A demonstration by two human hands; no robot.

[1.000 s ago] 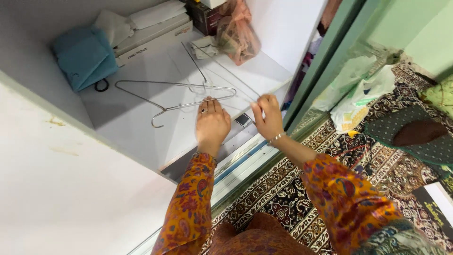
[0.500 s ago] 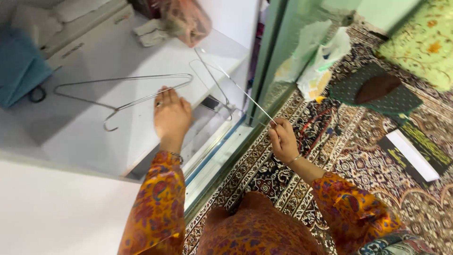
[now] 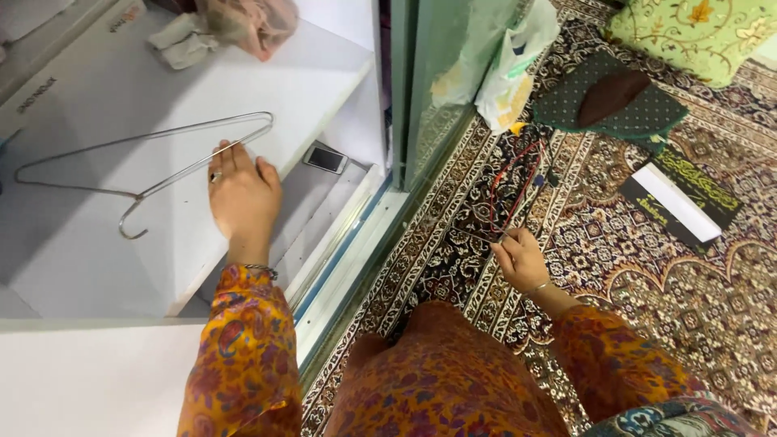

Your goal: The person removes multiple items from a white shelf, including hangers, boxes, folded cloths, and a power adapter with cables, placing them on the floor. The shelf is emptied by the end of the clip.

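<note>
On white shelf [image 3: 97, 267]: L hand [image 3: 241, 194] touching wire hanger [image 3: 146, 158].

A single head-worn camera looks steeply down from above the person's chest, close enough that both orange patterned sleeves fill the lower edge. It faces a white shelf [image 3: 324, 73] at upper left, whose front edge runs diagonally, and patterned carpet [image 3: 647, 275] to the right. No second view shares the scene.
</note>
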